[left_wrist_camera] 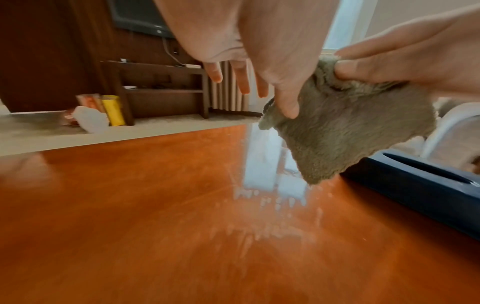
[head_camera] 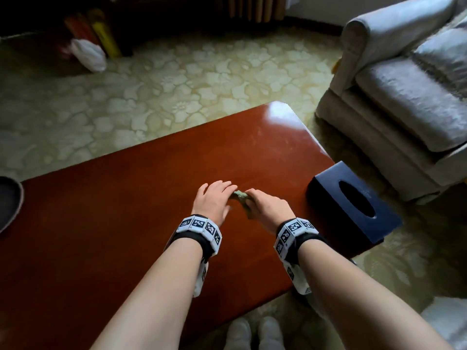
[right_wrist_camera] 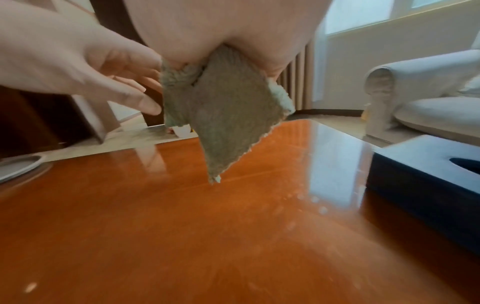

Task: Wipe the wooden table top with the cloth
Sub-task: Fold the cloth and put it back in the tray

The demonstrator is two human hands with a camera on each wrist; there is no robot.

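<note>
My right hand [head_camera: 270,207] pinches the cloth [left_wrist_camera: 345,131] by its top edge; it hangs clear above the table [head_camera: 126,223], mid-right, near the box [head_camera: 353,205], apparently to shake it open before wiping. My left hand [head_camera: 213,198] is spread, fingers straight, thumb touching the cloth, holding nothing. No readable writing; wristbands carry coded squares only.

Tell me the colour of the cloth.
The cloth is a dull grey-green; the left wrist view shows it best.

Table top [head_camera: 113,223] open ahead and to my left; tissue box [head_camera: 353,200] blocks right edge, dark dish [head_camera: 8,200] far left.
</note>
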